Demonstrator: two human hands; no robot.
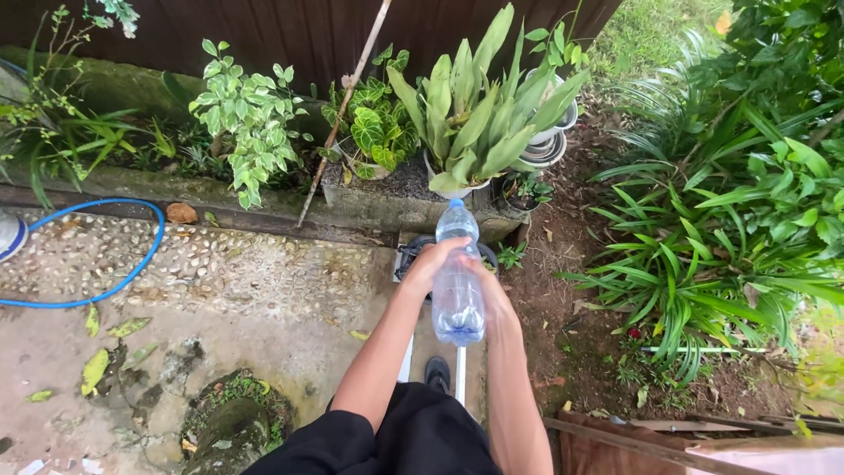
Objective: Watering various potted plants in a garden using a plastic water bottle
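My left hand [432, 264] is wrapped around the upper part of a clear plastic bottle [458, 277], fingers curled over its shoulder. My right hand [494, 295] grips the same bottle from the right side, fingers closed against its body; most of that hand is hidden behind the bottle. The bottle stands nearly upright between both hands, blue cap [455, 205] pointing to the far side, with a little water showing in its lower part.

Directly below the bottle is a dark round object [413, 251] with white bars [461, 374] running toward me; I cannot tell what it is. A black shoe tip [437, 373] shows between the bars.

To the left lies a pebbled concrete floor [229, 281] with a blue hose [114, 281] looping across it and fallen leaves [94, 370]. On the far side, potted plants [470, 114] stand on a low concrete ledge [369, 207] before a dark wooden fence [290, 31]. To the right, bare soil [571, 317] and leafy green plants [712, 255].
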